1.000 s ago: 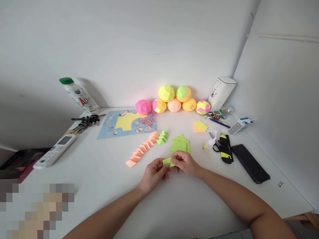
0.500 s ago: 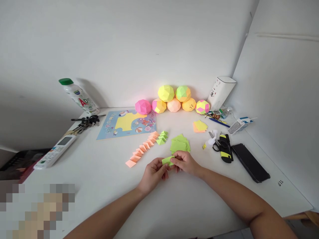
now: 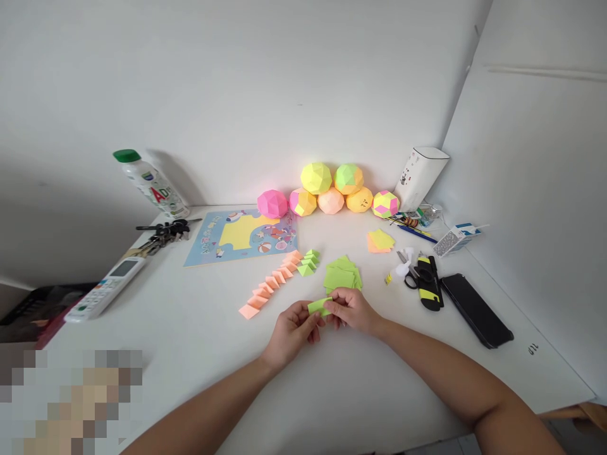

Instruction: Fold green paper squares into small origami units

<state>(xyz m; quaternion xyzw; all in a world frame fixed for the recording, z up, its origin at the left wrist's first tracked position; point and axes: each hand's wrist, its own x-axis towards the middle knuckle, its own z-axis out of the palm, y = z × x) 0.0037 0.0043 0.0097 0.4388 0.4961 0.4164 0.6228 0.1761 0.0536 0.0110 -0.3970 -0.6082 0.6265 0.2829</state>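
Note:
A small folded piece of green paper (image 3: 318,306) is pinched between my two hands above the near part of the table. My left hand (image 3: 294,328) grips its left end with thumb and fingers. My right hand (image 3: 351,308) holds the right end, the thumb lying over the paper. Just behind my right hand lies a loose stack of green paper squares (image 3: 341,274). Left of that stack stands a short row of folded green pieces (image 3: 308,263). A longer slanting row of folded peach pieces (image 3: 270,285) runs beside it toward the left.
Faceted paper balls (image 3: 331,200) line the wall. Left are a patterned board (image 3: 203,243), a bottle (image 3: 154,186), keys (image 3: 165,234) and a remote (image 3: 107,289). Right are yellow-orange paper squares (image 3: 380,240), scissors (image 3: 411,278), a yellow-black tool (image 3: 429,294) and a black phone-like case (image 3: 477,309).

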